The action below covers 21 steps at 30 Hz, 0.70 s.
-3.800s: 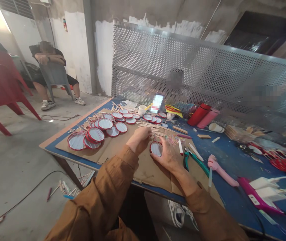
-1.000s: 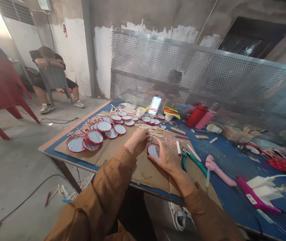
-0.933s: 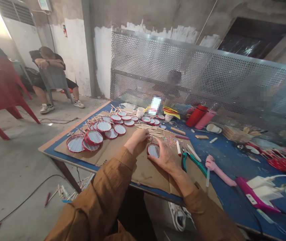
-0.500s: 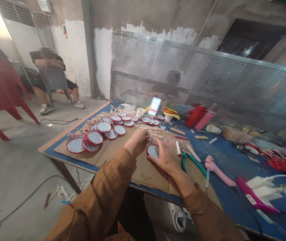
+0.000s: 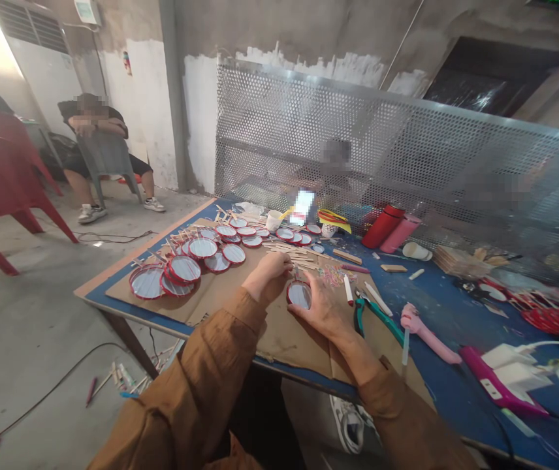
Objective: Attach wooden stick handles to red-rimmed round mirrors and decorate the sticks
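My right hand (image 5: 326, 308) is curled around the edge of a small round disc (image 5: 300, 296) with a red rim and a pale, shiny face. A short thin stick juts from the disc's far side. The closed fingertips of my left hand (image 5: 270, 274) pinch at that stick; their exact grip is partly hidden. Both hands are just above a brown cardboard sheet (image 5: 279, 339). To their left lies a heap of similar red-rimmed discs (image 5: 185, 268), several with wooden sticks. Flat wooden sticks (image 5: 292, 253) and small coloured bands (image 5: 334, 275) lie beyond my fingers.
Right of my hands lie a white marker (image 5: 348, 289), teal-handled pliers (image 5: 382, 316), a pink glue gun (image 5: 426, 334) and a purple power strip (image 5: 499, 382). A lit phone (image 5: 303, 207), a red bottle (image 5: 382, 226) and a perforated metal screen (image 5: 270, 111) stand behind. A person sits at left.
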Tool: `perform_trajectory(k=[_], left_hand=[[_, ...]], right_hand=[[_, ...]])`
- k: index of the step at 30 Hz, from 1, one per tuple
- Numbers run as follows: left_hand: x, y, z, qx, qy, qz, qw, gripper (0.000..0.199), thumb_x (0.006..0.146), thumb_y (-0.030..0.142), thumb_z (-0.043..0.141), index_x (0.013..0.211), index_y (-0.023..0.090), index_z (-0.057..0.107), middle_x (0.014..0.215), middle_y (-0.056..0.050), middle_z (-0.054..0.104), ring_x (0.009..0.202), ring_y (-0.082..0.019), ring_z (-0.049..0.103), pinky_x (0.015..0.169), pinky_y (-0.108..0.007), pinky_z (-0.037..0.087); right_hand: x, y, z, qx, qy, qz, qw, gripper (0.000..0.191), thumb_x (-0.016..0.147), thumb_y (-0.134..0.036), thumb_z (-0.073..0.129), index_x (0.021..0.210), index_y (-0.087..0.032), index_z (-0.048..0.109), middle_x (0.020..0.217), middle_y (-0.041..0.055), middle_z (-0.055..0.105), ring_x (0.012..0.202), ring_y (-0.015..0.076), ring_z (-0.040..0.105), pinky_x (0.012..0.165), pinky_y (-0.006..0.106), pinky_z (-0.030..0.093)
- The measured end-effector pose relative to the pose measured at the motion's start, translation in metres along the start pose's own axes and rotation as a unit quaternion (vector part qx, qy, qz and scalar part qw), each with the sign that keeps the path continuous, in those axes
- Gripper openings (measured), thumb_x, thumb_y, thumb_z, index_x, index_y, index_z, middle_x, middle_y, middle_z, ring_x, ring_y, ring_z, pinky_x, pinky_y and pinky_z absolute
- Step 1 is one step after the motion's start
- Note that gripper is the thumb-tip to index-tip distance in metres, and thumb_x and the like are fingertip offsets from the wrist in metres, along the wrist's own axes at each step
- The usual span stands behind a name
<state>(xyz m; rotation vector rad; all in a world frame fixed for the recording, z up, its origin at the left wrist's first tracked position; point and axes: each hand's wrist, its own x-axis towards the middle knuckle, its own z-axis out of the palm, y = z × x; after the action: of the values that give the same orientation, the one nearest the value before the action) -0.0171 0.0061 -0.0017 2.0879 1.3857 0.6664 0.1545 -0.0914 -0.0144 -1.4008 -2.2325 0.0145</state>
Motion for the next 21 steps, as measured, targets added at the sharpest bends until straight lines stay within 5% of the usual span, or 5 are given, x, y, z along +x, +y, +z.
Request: perform_trajectory(k=[21], left_hand=[[0.0003,0.0040,-0.0034,0.017,-0.019,-0.009,1.000,0.016,0.080,0.016,0.055,0.070,0.012,0.067,0.068,-0.007,0.064,0.065,-0.014,0.052,0.062,-0.024,0.040]], right_hand=[[-0.0003,0.0021,0.0030,0.001,-0.001,0.006,1.000,0.084,0.071,-0.038,0.076,0.141,-0.012,0.037,0.127,0.0211,0.058,0.117,0.0366,0.056,0.097,0.054,0.045]])
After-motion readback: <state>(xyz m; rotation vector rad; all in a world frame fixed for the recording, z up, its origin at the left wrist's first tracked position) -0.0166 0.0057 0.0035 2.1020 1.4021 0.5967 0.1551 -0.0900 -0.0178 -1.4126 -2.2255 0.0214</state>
